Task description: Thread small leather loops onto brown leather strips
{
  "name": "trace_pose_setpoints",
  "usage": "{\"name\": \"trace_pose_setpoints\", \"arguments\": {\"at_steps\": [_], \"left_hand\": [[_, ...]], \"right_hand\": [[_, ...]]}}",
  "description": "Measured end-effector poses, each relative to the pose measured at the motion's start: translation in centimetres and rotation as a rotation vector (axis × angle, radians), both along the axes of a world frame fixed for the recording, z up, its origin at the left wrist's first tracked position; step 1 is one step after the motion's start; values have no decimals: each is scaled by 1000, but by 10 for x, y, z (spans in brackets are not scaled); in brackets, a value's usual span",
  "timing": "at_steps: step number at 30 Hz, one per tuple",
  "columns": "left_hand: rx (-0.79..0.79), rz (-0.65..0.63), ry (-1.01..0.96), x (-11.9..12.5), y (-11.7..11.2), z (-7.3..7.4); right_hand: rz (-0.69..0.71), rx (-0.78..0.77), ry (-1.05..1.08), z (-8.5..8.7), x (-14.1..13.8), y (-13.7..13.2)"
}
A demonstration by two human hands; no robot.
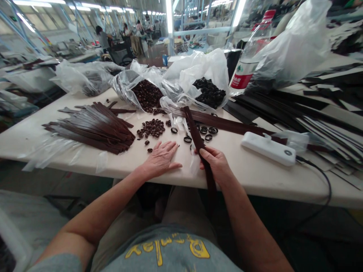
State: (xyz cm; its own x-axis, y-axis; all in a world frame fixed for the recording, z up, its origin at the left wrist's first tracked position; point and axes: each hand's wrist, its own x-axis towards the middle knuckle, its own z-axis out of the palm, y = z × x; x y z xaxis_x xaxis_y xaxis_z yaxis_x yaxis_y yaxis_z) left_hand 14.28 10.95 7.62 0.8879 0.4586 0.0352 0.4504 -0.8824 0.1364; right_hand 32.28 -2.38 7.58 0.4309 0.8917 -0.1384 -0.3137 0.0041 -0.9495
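Note:
My right hand [214, 162] is closed around a dark brown leather strap [195, 132], thumb on top, above the table's front edge. The strap's far end points up over the table and its near end hangs past the edge. My left hand [163, 158] lies flat on the table with fingers stretched out, palm down; anything under it is hidden. Just beyond its fingers sits a pile of small brown loops [153, 128], with a few loose ones beside it. Several larger black rings [208, 138] lie beyond my right hand. A stack of brown straps [96, 126] rests to the left.
Plastic bags hold brown loops [147, 94] and black pieces [209, 92] at the back. A bottle [245, 68] stands behind right. A white corded device [268, 148] and black strips [278, 109] lie on the right. Other people work in the distance.

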Motion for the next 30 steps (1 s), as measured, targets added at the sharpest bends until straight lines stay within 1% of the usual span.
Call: {"name": "trace_pose_setpoints", "arguments": {"at_steps": [2, 4, 5, 6, 8, 10, 11, 13, 16, 20, 23, 27, 30], "left_hand": [[-71, -72, -53, -6, -7, 5], [-174, -100, -160, -12, -12, 10], [-234, -76, -237, -14, -15, 12], [-300, -25, -322, -15, -16, 14], [-460, 111, -488, -14, -18, 16], [-669, 230, -611, -10, -20, 19], [-778, 268, -654, -7, -21, 20], [-973, 303, -690, 0, -24, 24], [-1179, 269, -592, 11, -30, 27], [-1313, 195, -426, 23, -37, 25], [-1363, 210, -390, 30, -37, 22], [-1385, 253, -438, 34, -35, 23], [-1491, 295, -563, 33, -34, 23]], "right_hand": [[-4, 5, 12, -1, 0, 1], [-1, 13, 22, -3, -1, 2], [4, 20, 22, -3, -1, 3], [8, 28, 20, -3, -2, 4], [15, 38, 15, -2, -2, 4], [13, 38, 18, -1, -2, 4], [9, 35, 22, 0, -2, 4], [7, 40, 28, 1, -2, 3], [12, 53, 5, 0, -1, 2], [20, 68, -68, -2, -2, 1], [31, 84, -92, -4, -2, 1], [22, 88, -104, -2, -3, -3], [-37, 78, -123, 1, -5, -15]]}}
